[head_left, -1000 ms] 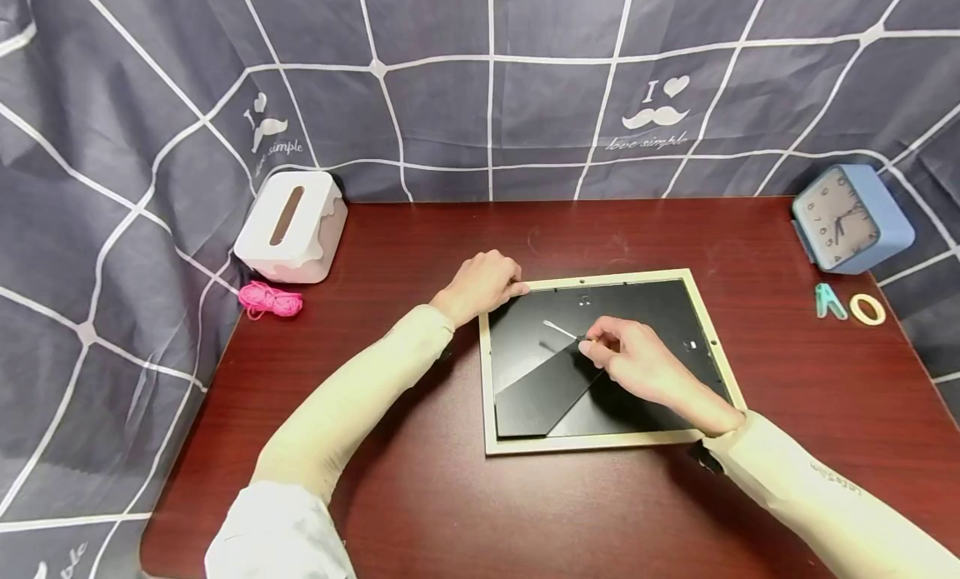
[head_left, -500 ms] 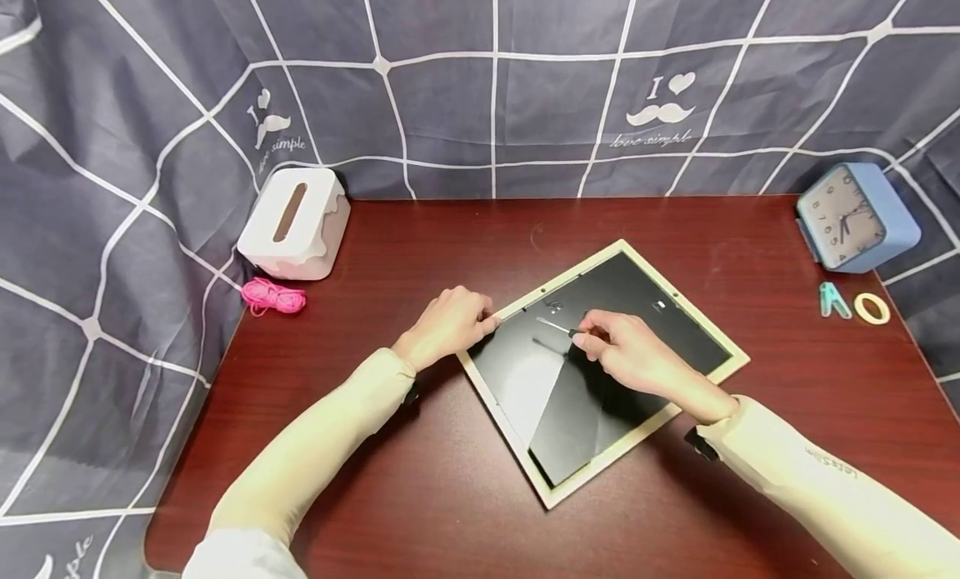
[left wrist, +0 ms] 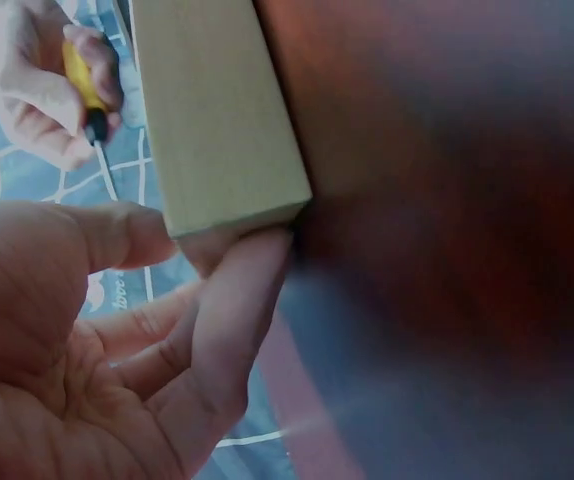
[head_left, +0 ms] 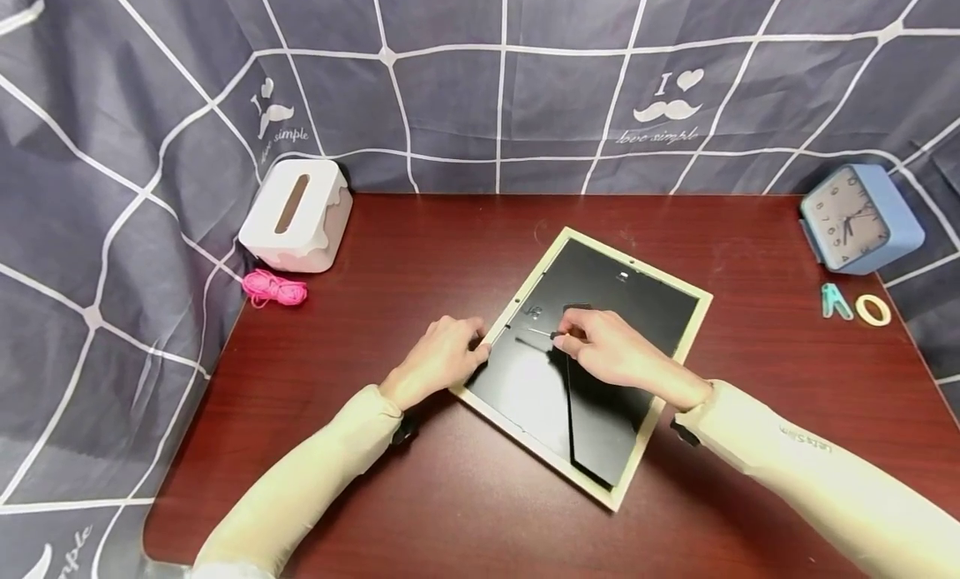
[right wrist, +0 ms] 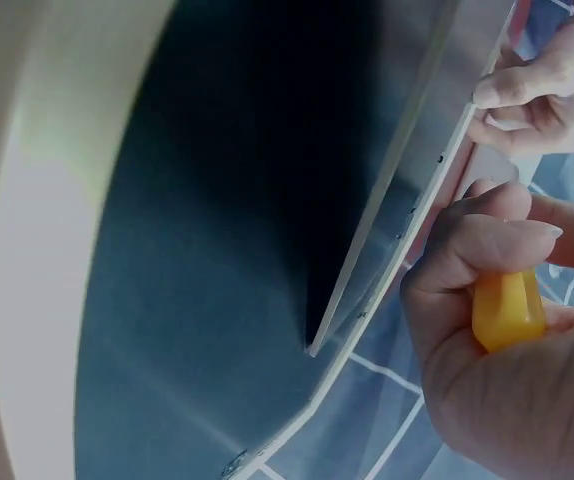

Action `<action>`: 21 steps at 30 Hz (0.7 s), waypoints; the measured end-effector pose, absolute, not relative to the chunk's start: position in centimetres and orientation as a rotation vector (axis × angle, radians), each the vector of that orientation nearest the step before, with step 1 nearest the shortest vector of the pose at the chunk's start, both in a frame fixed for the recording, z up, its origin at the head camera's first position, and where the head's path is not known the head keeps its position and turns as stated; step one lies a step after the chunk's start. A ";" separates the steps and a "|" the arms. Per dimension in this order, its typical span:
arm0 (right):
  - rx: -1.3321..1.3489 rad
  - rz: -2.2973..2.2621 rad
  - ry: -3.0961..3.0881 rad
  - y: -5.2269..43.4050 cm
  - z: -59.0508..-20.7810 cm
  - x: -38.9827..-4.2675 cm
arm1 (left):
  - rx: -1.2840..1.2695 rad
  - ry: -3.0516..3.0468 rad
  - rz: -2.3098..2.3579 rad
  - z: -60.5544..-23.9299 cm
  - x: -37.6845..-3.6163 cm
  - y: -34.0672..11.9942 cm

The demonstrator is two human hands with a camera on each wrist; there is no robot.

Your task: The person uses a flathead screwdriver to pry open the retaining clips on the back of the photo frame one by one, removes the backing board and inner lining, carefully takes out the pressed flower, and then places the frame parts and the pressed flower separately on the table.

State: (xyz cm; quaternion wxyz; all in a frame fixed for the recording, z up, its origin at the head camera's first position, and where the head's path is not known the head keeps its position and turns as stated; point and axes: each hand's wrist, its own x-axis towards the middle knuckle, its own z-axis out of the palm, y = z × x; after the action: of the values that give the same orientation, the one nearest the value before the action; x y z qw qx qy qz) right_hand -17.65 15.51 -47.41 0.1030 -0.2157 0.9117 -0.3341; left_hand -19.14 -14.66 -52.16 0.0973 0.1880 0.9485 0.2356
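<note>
A picture frame [head_left: 540, 448] with a pale wooden rim lies back side up on the table, turned at an angle. On its black backing board [head_left: 510, 387] is a long black stand leg [head_left: 603, 437]. My left hand [head_left: 438, 358] holds the frame's left rim; in the left wrist view, thumb and fingers meet at a corner of the wood. Over the board, my right hand [head_left: 607, 346] grips a small screwdriver [right wrist: 507, 310] by its yellow handle. Its thin metal shaft points left, toward the rim, near a small metal hanger [head_left: 535, 312].
At the back left stand a white and pink tissue box [head_left: 288, 212] and a bundle of pink cord [head_left: 274, 288]. A blue alarm clock [head_left: 862, 221], a teal clip [head_left: 836, 301] and a pale ring [head_left: 873, 310] are at the right. A grey checked curtain [head_left: 450, 104] hangs behind.
The picture frame has turned counterclockwise on the table. My left hand has moved left and toward me with its rim, while my right hand has shifted slightly left, still holding the screwdriver.
</note>
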 end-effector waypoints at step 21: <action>-0.749 -0.829 2.609 12.5 -47.5 -18.4 | 0.238 2.649 0.907 -49.5 -13.8 -13.6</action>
State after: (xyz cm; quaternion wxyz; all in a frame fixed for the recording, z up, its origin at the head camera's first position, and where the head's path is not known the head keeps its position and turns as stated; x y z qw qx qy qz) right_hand -18.37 12.49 -47.46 0.1513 -0.2608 0.9087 -0.2888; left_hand -13.83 -13.56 -49.50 0.1650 0.0837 0.9297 0.3185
